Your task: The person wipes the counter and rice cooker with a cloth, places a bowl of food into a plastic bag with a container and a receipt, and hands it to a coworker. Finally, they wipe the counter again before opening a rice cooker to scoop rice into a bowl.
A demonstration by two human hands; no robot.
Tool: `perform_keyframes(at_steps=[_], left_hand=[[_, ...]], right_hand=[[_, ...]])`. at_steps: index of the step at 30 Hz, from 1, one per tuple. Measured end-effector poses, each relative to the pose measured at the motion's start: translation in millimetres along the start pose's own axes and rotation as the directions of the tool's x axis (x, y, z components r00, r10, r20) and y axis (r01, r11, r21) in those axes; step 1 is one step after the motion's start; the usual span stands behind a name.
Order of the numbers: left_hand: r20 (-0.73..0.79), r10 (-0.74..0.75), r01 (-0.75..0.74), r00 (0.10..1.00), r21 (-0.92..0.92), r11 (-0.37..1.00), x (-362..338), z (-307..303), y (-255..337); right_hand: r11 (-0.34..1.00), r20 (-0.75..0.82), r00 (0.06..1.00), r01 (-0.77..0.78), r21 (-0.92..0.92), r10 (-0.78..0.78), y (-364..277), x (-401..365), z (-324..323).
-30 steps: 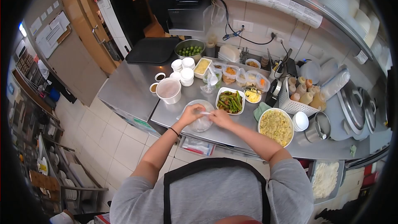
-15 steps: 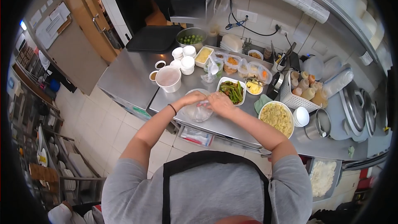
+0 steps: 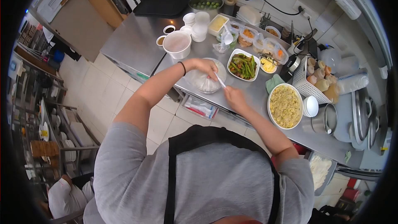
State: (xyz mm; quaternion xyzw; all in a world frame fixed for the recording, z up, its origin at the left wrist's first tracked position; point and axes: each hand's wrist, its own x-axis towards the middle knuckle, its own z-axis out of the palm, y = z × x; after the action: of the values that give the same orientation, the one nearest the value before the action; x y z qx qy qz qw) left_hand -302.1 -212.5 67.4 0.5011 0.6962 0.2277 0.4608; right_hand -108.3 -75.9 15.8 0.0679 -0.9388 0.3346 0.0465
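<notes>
A round bowl wrapped in clear plastic (image 3: 206, 84) sits near the counter's front edge, its contents pale and hard to make out. Over its top, my left hand (image 3: 205, 67) is closed on the gathered plastic. A whitish twisted strip of the plastic bag (image 3: 220, 81) runs taut from there to my right hand (image 3: 235, 99), whose fingers are closed on its end, slightly blurred. Right of the bowl is a square white dish of green vegetables (image 3: 243, 65). Behind and to the left stands a white tub with a lid (image 3: 177, 45).
A large bowl of yellowish food (image 3: 285, 106) and a green cloth (image 3: 273, 82) lie to the right. Stacked white cups (image 3: 200, 29), a pot of green citrus fruit (image 3: 206, 5) and several small food containers (image 3: 247, 34) line the back. A basket of bottles (image 3: 311, 79) stands farther right.
My hands were together over the bowl; my right hand has pulled away toward me and to the right, stretching the plastic strip between them. The camera view has shifted slightly.
</notes>
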Motion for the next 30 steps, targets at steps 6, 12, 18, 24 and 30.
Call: perform_keyframes(at_steps=[6,12,18,24,30], left_hand=[[0.131,-0.092,0.033,0.987,0.394,0.919,19.5,-4.2,-1.2],[-0.243,-0.073,0.247,0.967,0.835,0.492,-1.2,38.2,28.1],[-0.38,-0.168,0.39,0.909,0.92,0.031,3.5,80.8,52.9],[-0.327,-0.185,0.336,0.927,0.942,0.016,10.3,86.1,47.8],[-0.46,-0.097,0.463,0.883,0.886,0.01,4.6,88.6,41.0]], right_hand=[[0.412,0.462,0.853,-0.523,0.746,0.245,-71.6,50.4,33.7],[0.698,0.67,0.737,-0.526,0.486,0.09,-13.9,62.4,-18.4],[0.91,0.131,0.902,0.398,0.117,-0.411,7.8,185.5,-40.2],[0.931,0.896,0.436,0.284,-0.228,0.086,-78.6,186.9,-14.2],[0.932,0.73,0.651,0.359,-0.054,-0.209,-55.9,196.7,-31.9]])
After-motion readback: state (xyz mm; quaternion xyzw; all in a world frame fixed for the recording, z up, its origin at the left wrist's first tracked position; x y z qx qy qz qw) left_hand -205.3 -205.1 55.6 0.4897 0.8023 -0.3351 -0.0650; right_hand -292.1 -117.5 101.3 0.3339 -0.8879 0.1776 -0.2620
